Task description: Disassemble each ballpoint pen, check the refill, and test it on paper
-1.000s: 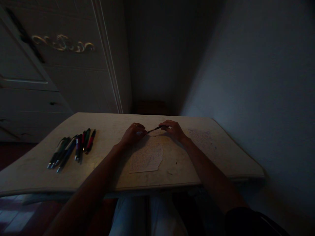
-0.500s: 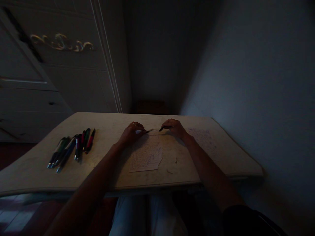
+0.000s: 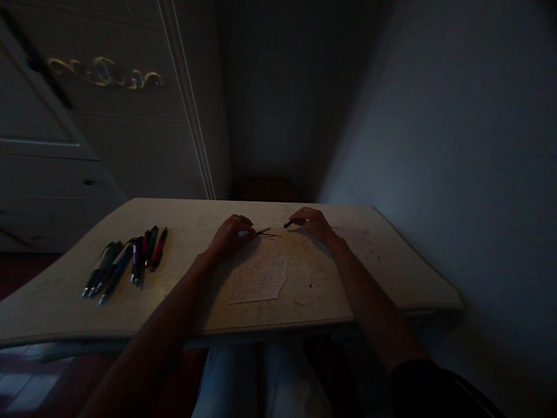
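Observation:
In dim light my left hand (image 3: 230, 233) rests on the pale table (image 3: 183, 302) and pinches the body of a thin pen (image 3: 260, 232), whose tip sticks out to the right. A ring shows on one finger. My right hand (image 3: 314, 223) is a short way to the right and holds a small dark piece, the pen's cap (image 3: 288, 223). The two pieces are apart, with a gap between them. A torn sheet of scribbled paper (image 3: 257, 276) lies just in front of both hands.
Several pens (image 3: 126, 264), dark, red and green, lie side by side on the table's left part. A white cabinet with a gold ornament (image 3: 104, 78) stands behind on the left. A blue-grey wall (image 3: 435, 145) runs along the right edge. Scribbles mark the tabletop at right.
The pen was held in one piece between both hands. My right hand has pulled away to the right with the cap, so a gap has opened between cap and body.

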{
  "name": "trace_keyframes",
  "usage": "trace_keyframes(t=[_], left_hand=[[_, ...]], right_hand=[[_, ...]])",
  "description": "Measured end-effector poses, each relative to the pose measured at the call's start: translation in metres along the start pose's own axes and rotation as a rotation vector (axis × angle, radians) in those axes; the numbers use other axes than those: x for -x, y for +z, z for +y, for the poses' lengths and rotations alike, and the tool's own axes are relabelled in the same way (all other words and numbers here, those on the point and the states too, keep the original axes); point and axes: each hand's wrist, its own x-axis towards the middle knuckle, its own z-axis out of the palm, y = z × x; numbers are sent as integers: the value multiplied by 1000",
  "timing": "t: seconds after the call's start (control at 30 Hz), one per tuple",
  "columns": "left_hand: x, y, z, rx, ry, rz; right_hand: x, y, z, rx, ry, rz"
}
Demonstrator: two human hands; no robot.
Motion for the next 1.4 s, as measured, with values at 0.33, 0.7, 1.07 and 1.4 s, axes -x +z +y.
trace_keyframes(t=[0.33, 0.7, 1.07, 1.4], left_hand=[[-3, -2, 1, 10, 6, 48], [0, 1, -3, 21, -40, -13], [-2, -8, 0, 14, -178, 131], [-3, -32, 0, 86, -751, 335]], right_hand=[[1, 13, -13, -15, -61, -121], [-1, 1, -7, 3, -5, 16], [5, -1, 15, 169, 236, 54], [3, -4, 2, 251, 411, 285]])
